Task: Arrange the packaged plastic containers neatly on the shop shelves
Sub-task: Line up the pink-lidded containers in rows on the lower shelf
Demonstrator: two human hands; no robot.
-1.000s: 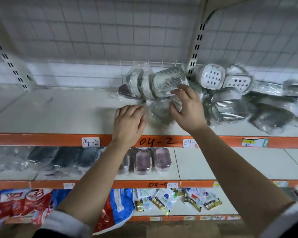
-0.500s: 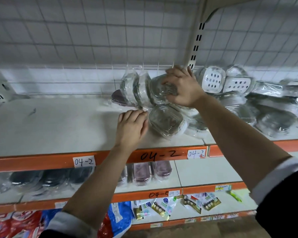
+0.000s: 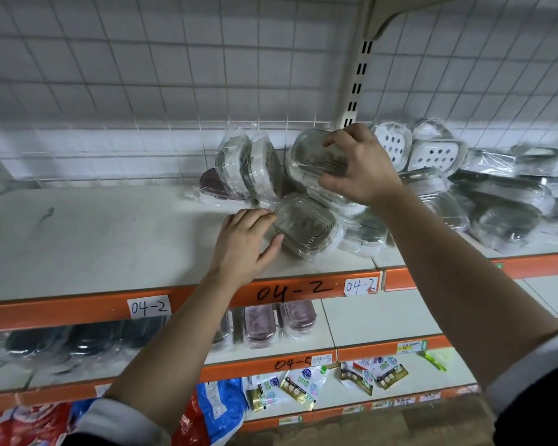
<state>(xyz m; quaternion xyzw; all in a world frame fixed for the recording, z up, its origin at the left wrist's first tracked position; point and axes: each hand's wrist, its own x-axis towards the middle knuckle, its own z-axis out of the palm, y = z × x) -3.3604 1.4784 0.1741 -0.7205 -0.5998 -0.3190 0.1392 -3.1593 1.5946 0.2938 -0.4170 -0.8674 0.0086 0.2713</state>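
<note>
While the right hand (image 3: pixel 360 167) is raised toward the back of the white shelf (image 3: pixel 78 239), an upright clear container (image 3: pixel 306 156) in plastic wrap is grasped by it. The fingers are curled over the upper rim and the thumb is pressed against the lower edge. This container is held on its edge, just right of a row of wrapped containers (image 3: pixel 248 165) that are stood on edge near the wire grid panel (image 3: pixel 142 59).

In front of it, a second clear container (image 3: pixel 305 226) is seen lying tilted on the shelf, propped on other wrapped packs. The left hand (image 3: pixel 242 243) is laid beside it with the fingers loosely extended. Its left end is touched by the fingertips and its near edge by the thumb.

A purple-lidded container (image 3: pixel 211 183) is found lying behind the row, to its left. Two white perforated containers (image 3: pixel 435 154) are stood beyond the right hand, near the slotted post (image 3: pixel 356 75), and a loose heap of wrapped containers (image 3: pixel 503 194) is spread farther right. The orange shelf edge (image 3: pixel 78 312) is marked with "04-2" labels (image 3: pixel 149 307). On the shelf below, purple containers (image 3: pixel 260 323) are lined up, with dark ones (image 3: pixel 78 342) to their left. On the lowest shelf, sachets (image 3: pixel 303 384) and red and blue bags (image 3: pixel 207 413) are laid.
</note>
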